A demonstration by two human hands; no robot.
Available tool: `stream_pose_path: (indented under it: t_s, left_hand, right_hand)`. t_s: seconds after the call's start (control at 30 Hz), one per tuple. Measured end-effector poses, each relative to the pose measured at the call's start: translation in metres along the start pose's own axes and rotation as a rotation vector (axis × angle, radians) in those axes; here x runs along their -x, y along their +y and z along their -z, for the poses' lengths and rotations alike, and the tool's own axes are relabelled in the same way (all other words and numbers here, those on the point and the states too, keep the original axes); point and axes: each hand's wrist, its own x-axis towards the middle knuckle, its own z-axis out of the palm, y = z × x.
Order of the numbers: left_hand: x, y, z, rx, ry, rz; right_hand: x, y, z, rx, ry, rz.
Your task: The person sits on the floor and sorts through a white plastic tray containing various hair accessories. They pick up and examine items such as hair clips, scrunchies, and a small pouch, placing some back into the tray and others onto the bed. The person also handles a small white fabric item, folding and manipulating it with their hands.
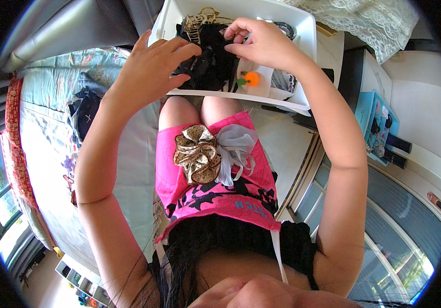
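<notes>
A white plastic bin [243, 95] stands just beyond my knees. My left hand [159, 63] hovers at its left side with fingers apart, over a heap of black items [213, 57]. Above the heap's right side is my right hand [257, 40], fingers curled; whether it pinches something small is unclear. Gold metal hair claws [193, 27] lie at the far left of the bin. An orange ball-shaped ornament with a green leaf [251, 79] rests near the front wall. On my lap, over a pink apron [172, 154], lie a brown patterned ruffled scrunchie [197, 154] and a pale grey sheer bow [236, 148].
To the left is a bed with a light cover [136, 154] and dark clothing [86, 111] on it. A blue divided organizer [366, 115] with small items stands at the right. Lace fabric [382, 23] hangs at the upper right, beyond the bin.
</notes>
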Motion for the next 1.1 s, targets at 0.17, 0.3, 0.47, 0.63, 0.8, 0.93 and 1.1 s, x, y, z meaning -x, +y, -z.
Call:
stream_pose_path:
  t_s: [0.17, 0.3, 0.47, 0.63, 0.8, 0.93, 1.1]
  left_hand:
    - [0.003, -0.006, 0.006, -0.016, -0.057, 0.049]
    - [0.003, -0.012, 0.014, 0.011, -0.07, 0.024]
    - [0.005, -0.015, 0.028, 0.085, 0.02, 0.005]
    - [0.02, -0.028, 0.047, 0.417, 0.214, 0.113]
    - [0.026, -0.043, 0.05, 0.487, 0.391, 0.19]
    - [0.03, -0.045, 0.046, 0.469, 0.38, 0.167]
    - [0.042, -0.055, 0.047, 0.547, 0.431, 0.167]
  right_hand:
    - [0.002, 0.0, 0.009, 0.196, 0.046, 0.093]
    - [-0.024, -0.016, 0.008, 0.304, 0.07, 0.133]
    - [-0.062, -0.039, -0.009, 0.408, -0.048, 0.129]
    - [-0.061, -0.035, -0.015, 0.417, -0.026, 0.137]
    - [-0.036, -0.038, -0.034, 0.372, -0.284, 0.277]
    - [-0.04, -0.039, -0.052, 0.489, -0.384, 0.288]
    - [-0.053, -0.022, -0.033, 0.193, -0.339, 0.502]
